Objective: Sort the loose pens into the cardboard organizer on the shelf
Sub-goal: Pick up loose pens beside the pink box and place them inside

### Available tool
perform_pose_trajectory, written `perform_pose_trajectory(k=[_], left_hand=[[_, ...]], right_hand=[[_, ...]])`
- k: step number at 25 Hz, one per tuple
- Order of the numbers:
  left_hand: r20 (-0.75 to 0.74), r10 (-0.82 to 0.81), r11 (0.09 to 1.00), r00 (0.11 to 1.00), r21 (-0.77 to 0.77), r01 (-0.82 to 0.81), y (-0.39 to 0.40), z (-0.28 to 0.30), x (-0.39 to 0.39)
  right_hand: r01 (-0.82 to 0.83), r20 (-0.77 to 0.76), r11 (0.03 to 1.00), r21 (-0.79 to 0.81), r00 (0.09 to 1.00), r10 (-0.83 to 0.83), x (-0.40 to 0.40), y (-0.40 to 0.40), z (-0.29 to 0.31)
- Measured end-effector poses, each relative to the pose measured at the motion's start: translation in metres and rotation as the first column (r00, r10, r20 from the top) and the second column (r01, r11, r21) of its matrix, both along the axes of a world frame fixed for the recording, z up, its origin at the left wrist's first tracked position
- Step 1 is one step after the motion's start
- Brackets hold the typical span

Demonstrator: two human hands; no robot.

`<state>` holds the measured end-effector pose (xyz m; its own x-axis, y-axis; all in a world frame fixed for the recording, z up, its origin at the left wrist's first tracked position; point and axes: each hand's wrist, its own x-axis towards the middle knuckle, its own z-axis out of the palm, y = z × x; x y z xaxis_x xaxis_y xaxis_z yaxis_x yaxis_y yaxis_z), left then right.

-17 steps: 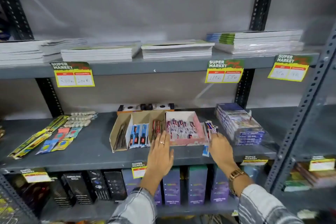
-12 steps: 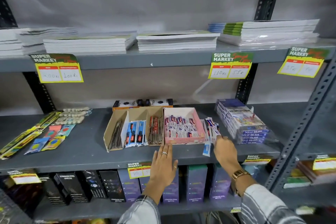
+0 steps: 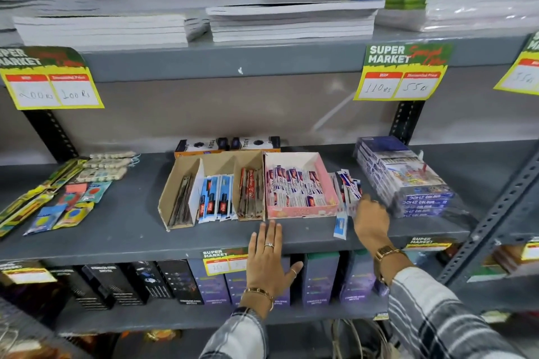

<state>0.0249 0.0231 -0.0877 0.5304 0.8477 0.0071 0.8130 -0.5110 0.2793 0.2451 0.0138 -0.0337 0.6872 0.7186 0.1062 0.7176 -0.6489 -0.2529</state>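
**Technician A:** Cardboard organizer [image 3: 218, 186] sits mid-shelf with three slots: dark pens on the left, blue-packed pens in the middle, red-brown pens on the right. A pink box [image 3: 300, 210] of packets touches its right side. Where are the loose pens?

**Technician B:** The loose pens [image 3: 345, 186] lie in a fanned heap just right of the pink box, between it and the stack of colour-pencil packs [image 3: 408, 181]. One blue-packed pen [image 3: 340, 224] lies apart at the shelf [image 3: 116, 221] edge.

**Technician A:** Hand status?

**Technician B:** The right hand [image 3: 370, 218] reaches into the heap. Its fingers are blurred, so a grip cannot be confirmed. The left hand [image 3: 269, 259] lies flat on the shelf edge below the organizer, fingers extended and close together, holding nothing.

**Technician A:** Current step?

**Technician B:** Probably pick-up from the heap. The next move calls for gripping one pen type, carrying it left over the pink box, and matching it to the correct slot.
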Motion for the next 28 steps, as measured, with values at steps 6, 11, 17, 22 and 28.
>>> perform_pose_trajectory(k=[6, 11, 17, 22, 28], left_hand=[[0.023, 0.015, 1.000, 1.000, 0.005, -0.015, 0.002, -0.002, 0.000], [-0.011, 0.024, 1.000, 1.000, -0.008, -0.024, 0.007, -0.006, 0.001], [-0.131, 0.043, 0.996, 0.990, 0.080, -0.033, -0.001, 0.006, 0.000], [-0.168, 0.039, 0.995, 0.985, 0.096, -0.023, 0.001, 0.006, -0.004], [-0.141, 0.036, 0.991, 0.989, 0.135, -0.017, -0.001, 0.008, -0.004]], right_hand=[[0.110, -0.169, 0.993, 0.042, 0.980, -0.101, -0.001, 0.013, 0.010], [0.180, -0.273, 0.977, 0.118, 0.951, -0.143, -0.001, 0.012, 0.015], [0.240, -0.349, 0.935, 0.260, 0.927, -0.141, -0.008, 0.004, 0.024], [0.258, -0.375, 0.872, 0.416, 0.922, -0.094, -0.018, -0.002, 0.043], [0.329, -0.615, 0.817, 0.474, 0.787, 0.040, -0.037, 0.023, 0.059]])
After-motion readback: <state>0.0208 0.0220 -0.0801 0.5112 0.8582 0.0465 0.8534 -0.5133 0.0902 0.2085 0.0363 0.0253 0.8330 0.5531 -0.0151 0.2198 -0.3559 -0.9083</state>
